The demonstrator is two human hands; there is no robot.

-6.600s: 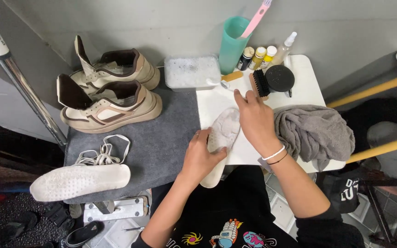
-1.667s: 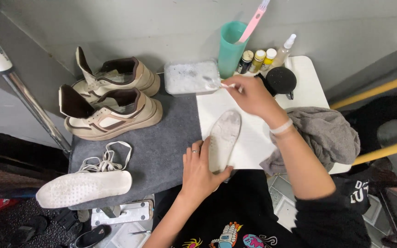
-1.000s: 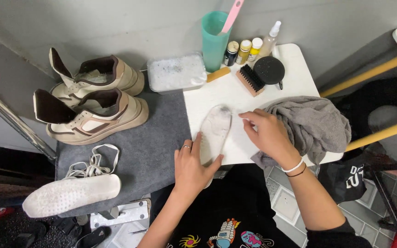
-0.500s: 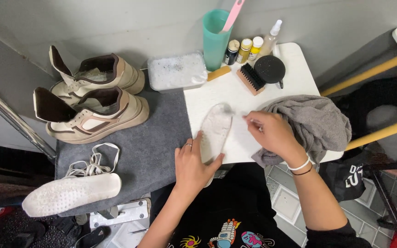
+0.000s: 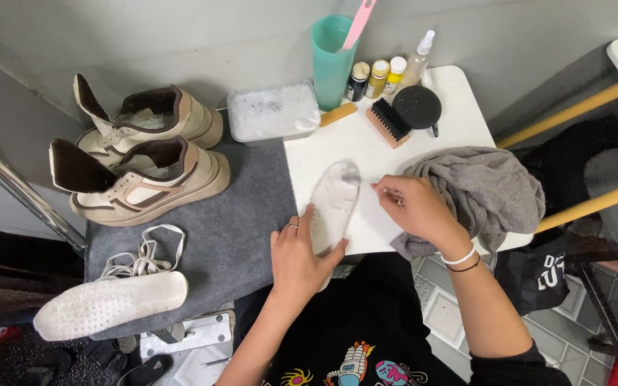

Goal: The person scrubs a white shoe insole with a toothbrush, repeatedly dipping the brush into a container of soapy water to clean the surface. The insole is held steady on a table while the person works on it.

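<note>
Head view: the left hand (image 5: 296, 251) pins a pale insole (image 5: 333, 204) flat on the white table (image 5: 459, 114), fingers spread around its heel to steady it. The right hand (image 5: 413, 209), fingers curled, rests against the grey cloth (image 5: 488, 187). Beyond stand a brush (image 5: 389, 122), a foamy tub (image 5: 272, 111) and two sneakers (image 5: 148, 154).

Small bottles (image 5: 377, 76) — black, yellow, white caps — beside teal cup (image 5: 332, 61); clear spray bottle (image 5: 417, 63) alongside.
</note>
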